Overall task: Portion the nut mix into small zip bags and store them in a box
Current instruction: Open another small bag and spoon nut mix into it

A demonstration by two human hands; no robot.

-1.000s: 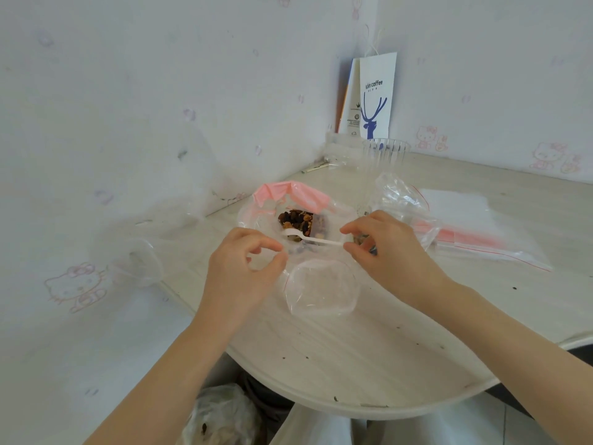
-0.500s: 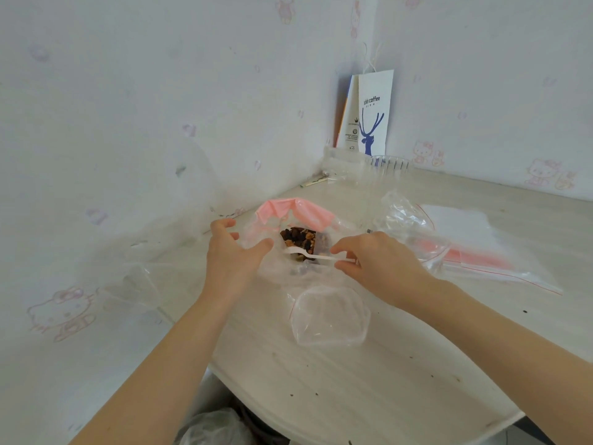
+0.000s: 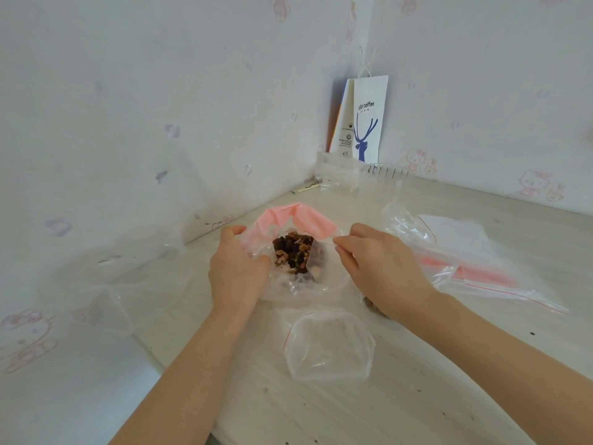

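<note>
Left hand (image 3: 236, 271) grips left rim of nut bag (image 3: 295, 255), right hand (image 3: 382, 268) pinches right rim: both flanks taken. Mouth gapes upward, drop from above open. Small bag (image 3: 330, 345) flat just in front, between forearms, blocks low front approach. Right: bag pile (image 3: 475, 255) sprawls beside right hand. Far corner: paper bag (image 3: 369, 120) upright against wall, clear container (image 3: 388, 173) before it; bare strip between these and nut bag. Left: wall (image 3: 128, 155) near, narrow lane. Table (image 3: 369, 419) bare at near edge.
</note>
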